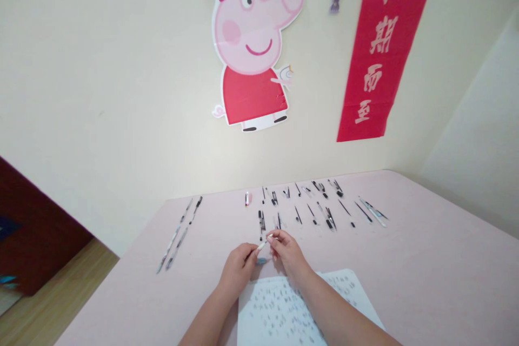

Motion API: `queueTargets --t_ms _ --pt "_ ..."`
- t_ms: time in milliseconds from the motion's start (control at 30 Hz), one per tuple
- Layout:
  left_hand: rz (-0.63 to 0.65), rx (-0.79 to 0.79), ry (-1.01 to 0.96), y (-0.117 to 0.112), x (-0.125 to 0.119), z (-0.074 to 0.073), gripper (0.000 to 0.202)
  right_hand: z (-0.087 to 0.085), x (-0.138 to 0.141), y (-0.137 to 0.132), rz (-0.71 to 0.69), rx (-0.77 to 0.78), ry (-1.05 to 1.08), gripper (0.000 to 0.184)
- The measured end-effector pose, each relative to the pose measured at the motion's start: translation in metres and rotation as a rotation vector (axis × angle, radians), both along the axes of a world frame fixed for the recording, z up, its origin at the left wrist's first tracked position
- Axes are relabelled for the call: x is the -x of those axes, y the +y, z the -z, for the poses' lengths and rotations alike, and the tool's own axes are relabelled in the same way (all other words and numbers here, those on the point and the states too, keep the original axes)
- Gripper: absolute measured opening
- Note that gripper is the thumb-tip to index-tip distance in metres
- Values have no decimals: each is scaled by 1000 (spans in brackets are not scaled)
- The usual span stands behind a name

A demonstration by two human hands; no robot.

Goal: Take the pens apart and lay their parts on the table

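Note:
My left hand and my right hand meet over the pink table, fingers pinched together. Between them they hold a small clear pen part, the left hand on its lower end and the right hand on its upper end. Just beyond the fingers lie several black and clear pen parts spread in rows. Under my forearms lies a white sheet of paper covered in small pen marks.
Assembled pens lie in a line at the table's left side. The table stands against a cream wall with a cartoon pig sticker and a red banner. Wooden floor shows past the table's left edge.

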State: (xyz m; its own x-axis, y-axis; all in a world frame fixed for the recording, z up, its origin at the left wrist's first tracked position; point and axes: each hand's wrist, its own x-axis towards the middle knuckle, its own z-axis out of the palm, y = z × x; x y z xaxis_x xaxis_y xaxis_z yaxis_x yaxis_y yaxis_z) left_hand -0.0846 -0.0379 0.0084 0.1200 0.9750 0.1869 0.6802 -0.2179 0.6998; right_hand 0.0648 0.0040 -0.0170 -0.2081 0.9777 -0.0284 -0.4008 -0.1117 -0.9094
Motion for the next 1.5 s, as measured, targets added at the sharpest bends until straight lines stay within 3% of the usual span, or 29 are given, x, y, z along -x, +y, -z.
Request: queueTargets --t_ms 167,300,367,533,600,800,1000,1200,1333,1500 --pt "-10 -8 -13 1 4 3 27 0 -3 2 91 -31 -19 28" --pt "-103 -32 -22 4 10 7 28 1 -2 1 71 -70 -129 25" --pt "-161 -42 -7 5 13 9 29 2 -1 -1 57 -156 -218 21" --pt "-238 -81 14 6 19 11 30 1 2 -12 -5 -556 -547 18" --pt "-257 -98 8 7 20 12 29 -1 2 -17 -62 -603 -652 23" --pt "-284 -122 2 8 19 13 26 -10 -2 -27 -160 -785 -937 13" --pt "-269 -113 7 7 18 14 27 -6 -1 -28 -163 -884 -1117 14" --pt "-254 -124 2 7 17 14 26 -5 -1 -28 -160 -862 -1084 17" --pt "-231 -131 -28 7 17 13 26 -11 -1 -27 -114 -781 -926 21" --pt "-188 -122 -100 6 13 10 28 -8 -1 -19 -31 -648 -638 41"
